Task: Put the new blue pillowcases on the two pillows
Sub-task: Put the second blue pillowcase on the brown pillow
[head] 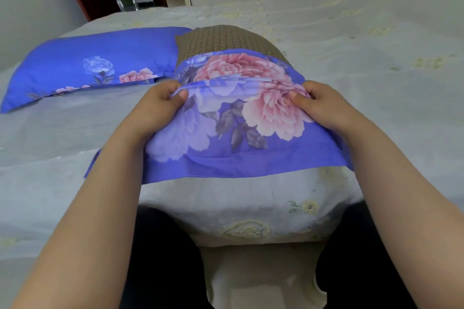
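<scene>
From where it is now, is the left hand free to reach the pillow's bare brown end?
Probably not yet: the left hand pinches the pillowcase edge. The brown end lies just beyond with nothing between, so after letting go it likely could.

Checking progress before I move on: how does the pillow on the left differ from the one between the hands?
The left pillow is fully inside its blue case and lies flat, untouched. The near pillow still shows its brown woven far end beyond its pillowcase, whose bunched edge the left hand and right hand pinch. Both cases share the same blue floral print.
</scene>
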